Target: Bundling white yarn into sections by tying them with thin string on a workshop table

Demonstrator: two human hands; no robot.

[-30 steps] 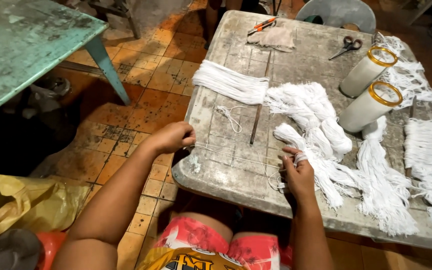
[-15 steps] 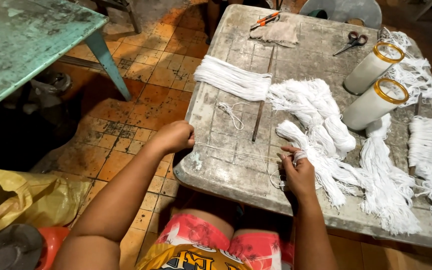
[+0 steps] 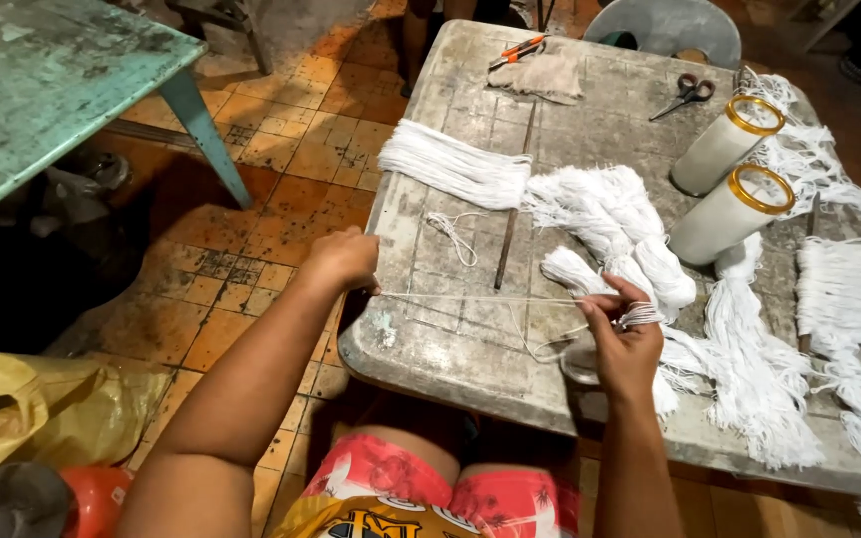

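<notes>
Left hand (image 3: pixel 343 261): closed, pinching string end at table (image 3: pixel 430 329) edge.
Right hand (image 3: pixel 625 334): closed, gripping looped string.
White string (image 3: pixel 480 298): stretched taut between both.

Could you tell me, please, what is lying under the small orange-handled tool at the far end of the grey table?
The orange-handled tool rests partly on a folded grey-brown cloth, which lies on the grey table. Whatever the cloth itself covers is hidden.
</notes>
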